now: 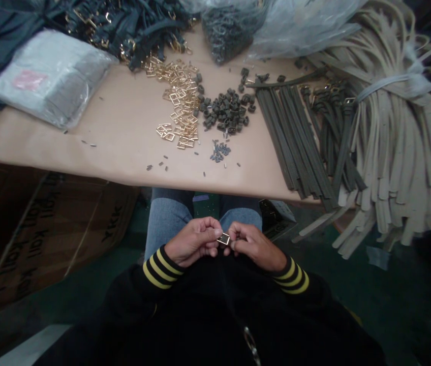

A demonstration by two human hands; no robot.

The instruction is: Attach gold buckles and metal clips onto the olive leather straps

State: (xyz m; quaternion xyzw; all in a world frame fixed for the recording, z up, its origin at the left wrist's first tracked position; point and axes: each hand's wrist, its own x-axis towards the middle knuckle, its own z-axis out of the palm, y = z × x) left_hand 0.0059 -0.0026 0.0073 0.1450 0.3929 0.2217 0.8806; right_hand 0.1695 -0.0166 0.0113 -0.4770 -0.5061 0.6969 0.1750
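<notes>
Over my lap, just off the table's front edge, a small gold rectangular buckle sits between my two hands. My left hand pinches its left end between thumb and fingers. At the buckle's right end, my right hand is closed with thumb and fingertips against it; whether it also holds a smaller part is hidden. On the table ahead lie a pile of gold buckles, a heap of dark strap loops and a little cluster of small grey metal pieces.
Dark green straps lie in a row on the table, beside a tied bundle of beige straps hanging over the edge. A plastic-wrapped packet lies at left. Below it stands a cardboard box. Clear bags rest at the back.
</notes>
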